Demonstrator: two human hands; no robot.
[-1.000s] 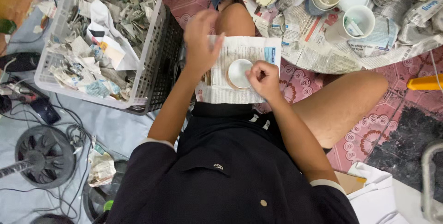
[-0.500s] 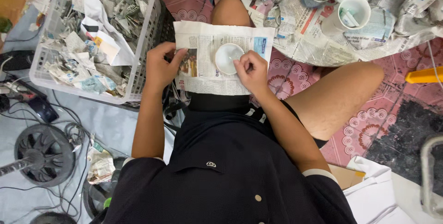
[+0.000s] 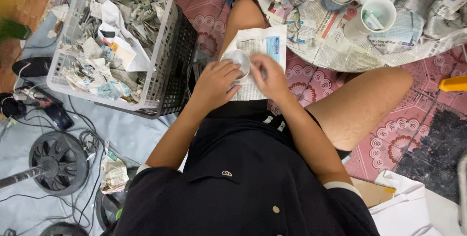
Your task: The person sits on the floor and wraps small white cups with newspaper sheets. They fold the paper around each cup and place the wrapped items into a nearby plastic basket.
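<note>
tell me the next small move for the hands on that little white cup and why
Probably fold the near edge of the newspaper sheet up over the small white cup. Both the left hand and right hand grip the cup, which lies on its side on the sheet across the lap, not yet covered.

A small white cup point(image 3: 239, 61) is lying tipped on a sheet of newspaper point(image 3: 258, 51) spread across the person's thigh, its open mouth showing, partly hidden under fingers. The printed sheet is lying flat, slightly creased.
</note>
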